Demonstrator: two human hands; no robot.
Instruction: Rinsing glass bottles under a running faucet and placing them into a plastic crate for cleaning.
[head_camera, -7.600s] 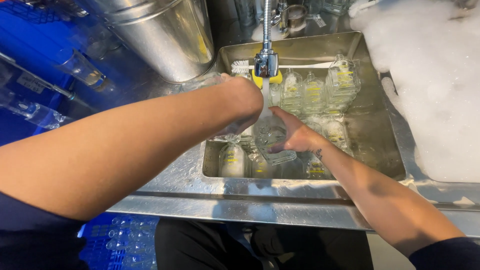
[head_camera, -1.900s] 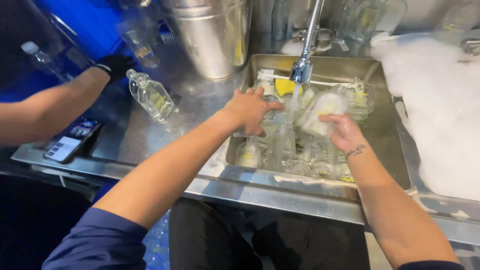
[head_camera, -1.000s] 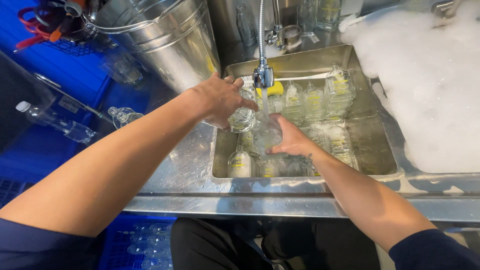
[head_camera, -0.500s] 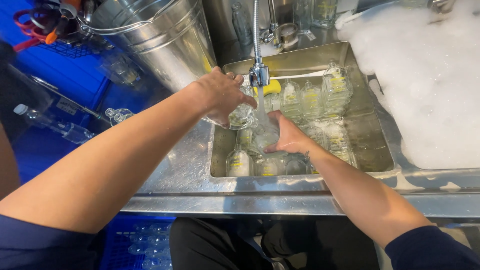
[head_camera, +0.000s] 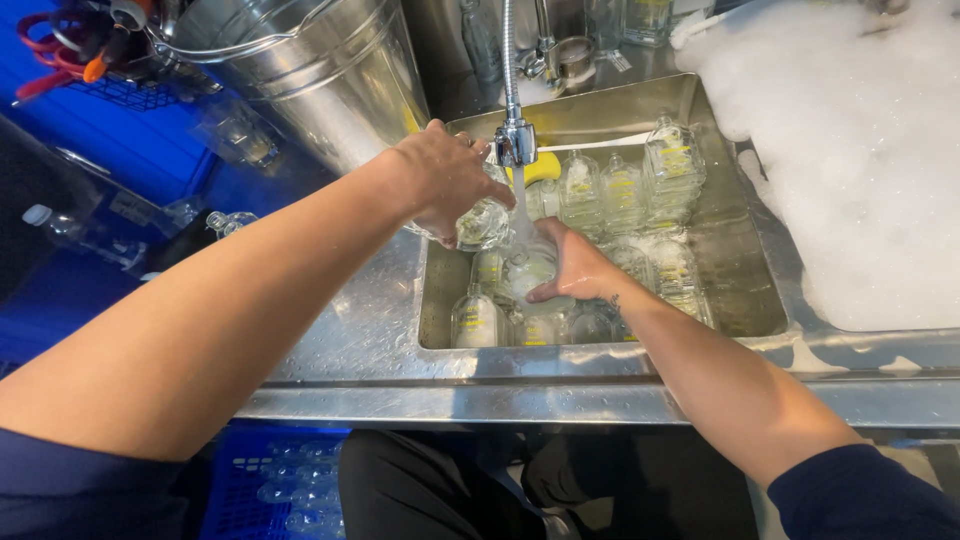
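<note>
Under the chrome tap spout (head_camera: 516, 140), the left hand (head_camera: 440, 180) has its fingers curled tight around a small clear glass bottle (head_camera: 484, 222), tilted, just left of the thin stream of running water, while the right hand (head_camera: 572, 270) cups a second clear glass bottle (head_camera: 528, 268) directly below the tap, fingers wrapped around its far side. Both bottles are wet and smooth, so a slip looks the likeliest trouble: a dropped bottle would fall onto the other clear glass bottles with yellow labels (head_camera: 622, 190) standing and lying close together in the rectangular stainless steel sink basin (head_camera: 745, 270) beneath the tap, and glass striking glass could chip or crack. The held bottles are also close to each other and to the metal spout, so a careless turn could knock one against it. The basin holds those bottles, a yellow sponge-like piece (head_camera: 540, 166) just right of the tap, and some shallow water with foam; how deep it lies I cannot tell. To the right of the tap a second basin is filled with white soap foam (head_camera: 850, 170) that hides whatever sits in it. A large shiny steel bucket (head_camera: 320, 70) stands left of the tap; its inside is not visible. A blue plastic crate (head_camera: 290, 480) holding more clear bottles sits well below the tap, under the counter edge.
</note>
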